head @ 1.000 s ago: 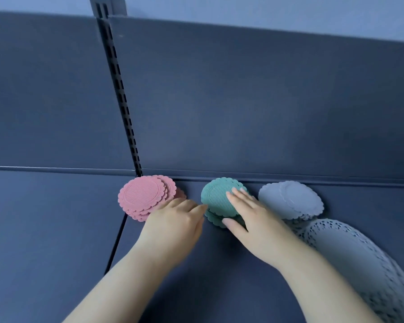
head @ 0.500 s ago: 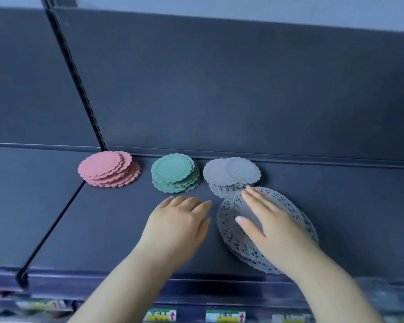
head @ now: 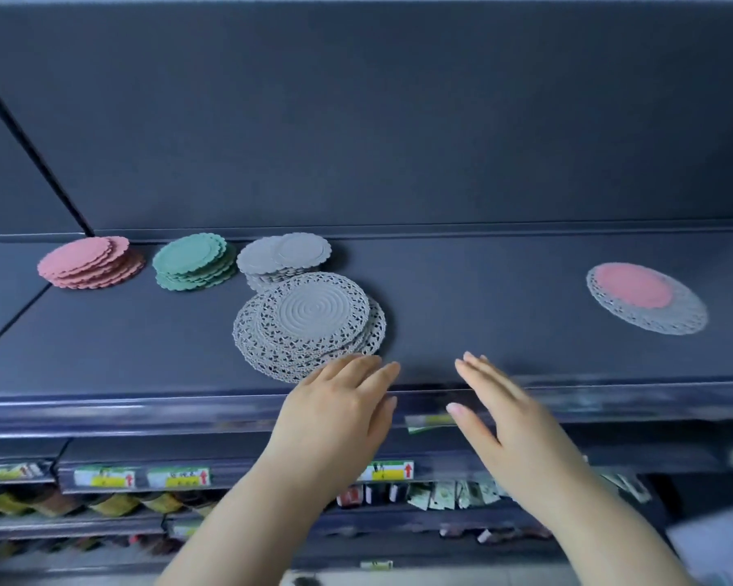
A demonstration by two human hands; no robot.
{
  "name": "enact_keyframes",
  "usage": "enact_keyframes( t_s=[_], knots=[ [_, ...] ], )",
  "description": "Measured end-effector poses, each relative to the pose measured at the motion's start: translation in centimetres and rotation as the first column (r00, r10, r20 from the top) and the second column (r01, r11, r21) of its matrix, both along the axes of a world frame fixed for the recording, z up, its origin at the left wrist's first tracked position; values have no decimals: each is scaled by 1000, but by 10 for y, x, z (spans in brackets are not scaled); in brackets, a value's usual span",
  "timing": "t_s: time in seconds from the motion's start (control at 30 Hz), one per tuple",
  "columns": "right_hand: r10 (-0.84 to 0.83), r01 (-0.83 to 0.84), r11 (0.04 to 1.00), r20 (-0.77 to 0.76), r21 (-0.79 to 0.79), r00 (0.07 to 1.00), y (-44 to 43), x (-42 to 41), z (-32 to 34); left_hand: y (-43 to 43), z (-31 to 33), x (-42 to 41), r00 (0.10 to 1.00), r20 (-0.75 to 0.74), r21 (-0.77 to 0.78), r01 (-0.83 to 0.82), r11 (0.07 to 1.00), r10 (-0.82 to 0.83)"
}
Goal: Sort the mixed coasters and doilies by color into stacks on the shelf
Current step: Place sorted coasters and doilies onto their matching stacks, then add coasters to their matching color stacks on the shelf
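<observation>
— Holding anything, either of them?

— No. The left hand (head: 335,412) is palm down with its fingers straight and close together, gripping nothing. The right hand (head: 500,416) is flat too, with the fingers stretched forward and the thumb out to the side. It is a little blurred.

— Where are they?

— Both are over the front lip of the shelf (head: 483,306). The left fingertips (head: 371,365) reach the near edge of the lace doily stack (head: 310,323), but I cannot tell whether they touch it. The right hand is beside that stack, apart from it, above bare shelf.

— And the stacks?

— The lace doily stack is grey and slightly fanned, and the top piece has a ringed centre. Its far edge overlaps the grey coaster stack (head: 284,253), which stands at the back wall. To the left of that is the green coaster stack (head: 193,262), and further left the pink coaster stack (head: 87,262). Both are loosely piled and stand apart from each other.

— Anything unsorted?

— Well off to the right lies a lone doily (head: 669,319) with a pink coaster (head: 631,285) on top of it.

— Below?

— There are lower shelves with price labels (head: 178,477) and packets (head: 449,494), too blurred to read.
</observation>
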State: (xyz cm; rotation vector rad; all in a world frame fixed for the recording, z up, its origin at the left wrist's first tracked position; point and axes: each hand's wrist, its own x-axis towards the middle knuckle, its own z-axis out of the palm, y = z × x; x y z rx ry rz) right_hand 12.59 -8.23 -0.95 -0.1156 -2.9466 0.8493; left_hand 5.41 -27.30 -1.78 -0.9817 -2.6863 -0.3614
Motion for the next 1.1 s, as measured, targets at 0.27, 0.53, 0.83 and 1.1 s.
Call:
enact_keyframes(
  t_s=[0.27,0.53,0.83,1.1],
  knots=[
    [-55,54,998,-54,-26,997,40,-13,1,40,1,-19,999,-29,3,35,999,-35],
    [-115,116,993,-82,6,990,74,-49,-4,71,-9,-65,995,-40,34,92,995,-90],
    [-269,266,963,-123,-39,955,157,-38,-10,151,-14,-75,977,-19,18,212,977,-212],
    [-298,303,949,-66,92,952,286,-28,-5,285,-13,-51,956,-32,55,294,954,-293]
  ],
)
